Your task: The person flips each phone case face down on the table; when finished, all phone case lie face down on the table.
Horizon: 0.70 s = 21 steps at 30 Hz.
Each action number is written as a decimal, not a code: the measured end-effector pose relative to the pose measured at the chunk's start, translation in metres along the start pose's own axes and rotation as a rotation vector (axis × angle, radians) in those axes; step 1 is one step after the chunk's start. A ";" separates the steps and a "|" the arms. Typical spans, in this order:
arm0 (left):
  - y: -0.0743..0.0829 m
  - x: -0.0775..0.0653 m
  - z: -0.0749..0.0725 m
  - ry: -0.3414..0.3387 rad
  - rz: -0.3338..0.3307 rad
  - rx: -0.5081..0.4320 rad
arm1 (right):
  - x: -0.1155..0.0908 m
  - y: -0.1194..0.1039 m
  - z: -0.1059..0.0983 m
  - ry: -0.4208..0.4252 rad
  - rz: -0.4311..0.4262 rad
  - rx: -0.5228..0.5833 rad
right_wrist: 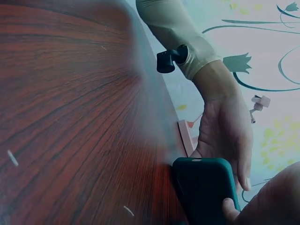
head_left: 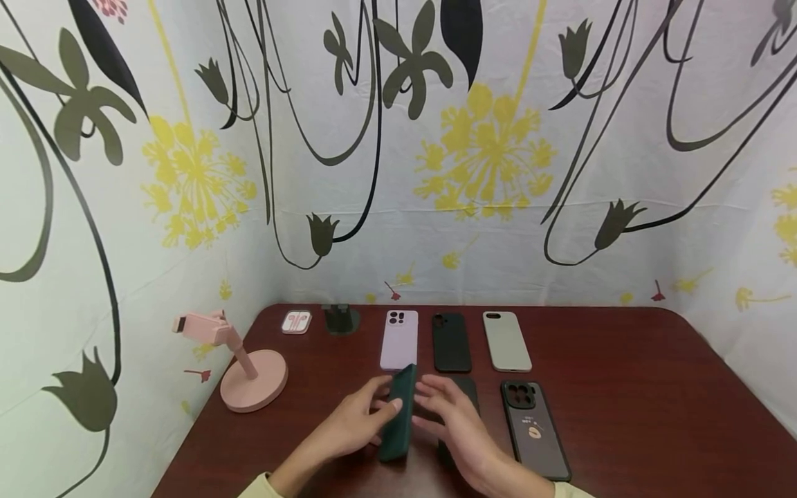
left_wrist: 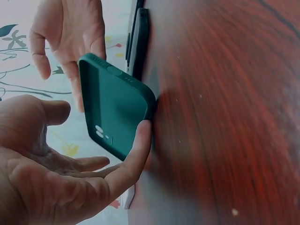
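Observation:
A dark green phone case [head_left: 398, 418] stands tilted on its edge over the table between the two hands. Its hollow inside and camera cutouts face the left palm in the left wrist view. My left hand [head_left: 358, 418] is beside it, thumb overlapping its face in the head view, one fingertip at its corner in the left wrist view. On the other side, my right hand [head_left: 457, 429] has loosely bent fingers close to the case's edge. A dark phone case [head_left: 465, 389] lies partly hidden under the right hand.
Behind lie a lilac phone case [head_left: 399, 340], a black one [head_left: 451, 343] and a cream one [head_left: 507, 342]. A black-framed case [head_left: 537, 429] lies front right. At left stands a pink phone stand [head_left: 254, 380], with an earphone box [head_left: 296, 321] and a dark stand [head_left: 340, 320] behind.

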<state>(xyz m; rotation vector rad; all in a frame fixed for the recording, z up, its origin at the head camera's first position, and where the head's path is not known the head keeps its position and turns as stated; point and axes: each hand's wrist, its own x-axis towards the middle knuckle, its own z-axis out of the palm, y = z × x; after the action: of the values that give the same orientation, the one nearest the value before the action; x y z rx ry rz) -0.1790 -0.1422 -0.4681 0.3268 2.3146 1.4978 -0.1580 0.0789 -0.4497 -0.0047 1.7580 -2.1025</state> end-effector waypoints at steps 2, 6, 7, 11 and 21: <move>0.001 0.001 0.002 -0.006 0.002 -0.038 | 0.001 0.000 0.003 0.009 -0.009 -0.006; 0.003 0.000 0.005 -0.015 0.009 -0.078 | 0.003 0.001 0.006 0.003 -0.017 -0.005; 0.004 0.000 0.005 -0.016 0.013 -0.080 | 0.003 0.001 0.007 0.000 -0.017 -0.004; 0.005 -0.001 0.005 -0.017 0.011 -0.091 | 0.005 0.002 0.007 -0.010 -0.014 0.005; 0.003 0.002 0.002 -0.063 -0.006 -0.220 | 0.002 0.009 0.010 -0.027 -0.053 0.034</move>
<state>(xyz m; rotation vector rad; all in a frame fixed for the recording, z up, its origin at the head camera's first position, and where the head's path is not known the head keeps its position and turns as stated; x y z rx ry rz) -0.1797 -0.1386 -0.4664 0.3020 2.0756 1.6946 -0.1544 0.0678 -0.4566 -0.0706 1.7239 -2.1596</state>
